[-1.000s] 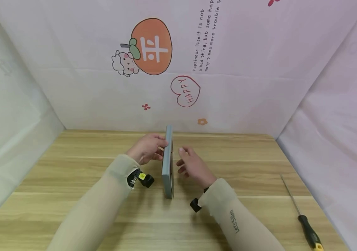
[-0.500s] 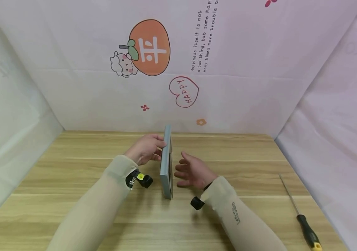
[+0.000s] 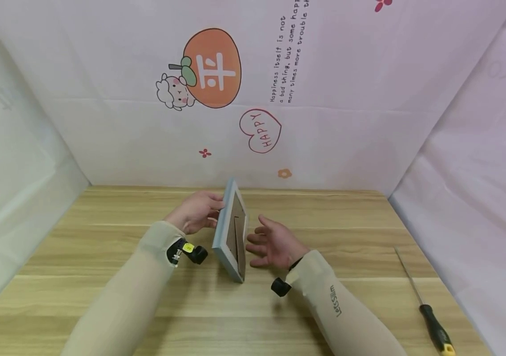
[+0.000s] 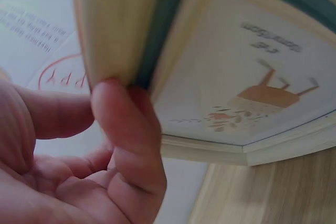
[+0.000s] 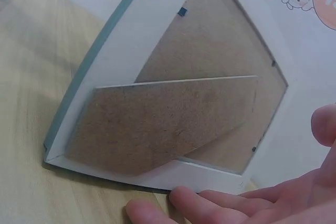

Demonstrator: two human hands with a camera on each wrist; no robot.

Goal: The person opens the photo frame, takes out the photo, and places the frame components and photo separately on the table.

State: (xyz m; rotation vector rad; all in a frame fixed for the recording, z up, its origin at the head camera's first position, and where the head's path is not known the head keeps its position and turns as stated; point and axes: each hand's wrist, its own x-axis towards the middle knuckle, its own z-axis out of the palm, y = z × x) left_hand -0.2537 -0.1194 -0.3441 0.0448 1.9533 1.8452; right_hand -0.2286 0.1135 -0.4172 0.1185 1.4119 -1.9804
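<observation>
A picture frame with a pale blue edge stands tilted to the left on the wooden table, its brown back turned partly toward my right hand. My left hand pinches its left upper edge. In the left wrist view, the front print shows a potted plant, and my fingers are at the edge. From the back, a brown support leg angles out in the right wrist view. My right hand stays open just right of the frame, fingers spread and holding nothing; fingertips appear near its lower edge.
A screwdriver with a black and yellow handle lies at the table's right side. White printed cloth walls the table at the back and on both sides.
The picture frame has tipped left, exposing more of its back, and my left hand has moved left with it. My right hand has lowered a little and spread its fingers.
</observation>
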